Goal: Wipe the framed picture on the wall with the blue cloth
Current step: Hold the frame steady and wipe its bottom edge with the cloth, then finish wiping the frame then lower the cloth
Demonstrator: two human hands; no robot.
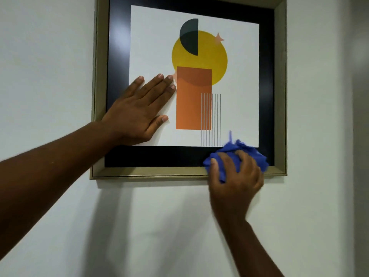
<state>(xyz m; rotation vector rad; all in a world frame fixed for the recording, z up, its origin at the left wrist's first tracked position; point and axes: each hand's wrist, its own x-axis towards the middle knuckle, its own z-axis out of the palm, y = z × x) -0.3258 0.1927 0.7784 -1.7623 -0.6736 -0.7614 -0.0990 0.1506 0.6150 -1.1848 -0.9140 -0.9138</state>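
Observation:
A framed picture [280, 76] hangs on the white wall, with a pale gold frame, a black border and a print of a yellow circle and an orange rectangle. My left hand [137, 110] lies flat on the glass at the picture's lower left, fingers spread, holding nothing. My right hand [235, 180] grips a bunched blue cloth [237, 151] and presses it against the black border and the gold frame at the lower right corner. The top edge of the frame is cut off by the view.
White wall [50, 56] surrounds the picture on the left and below. A grey vertical edge or corner [359, 136] runs down the far right.

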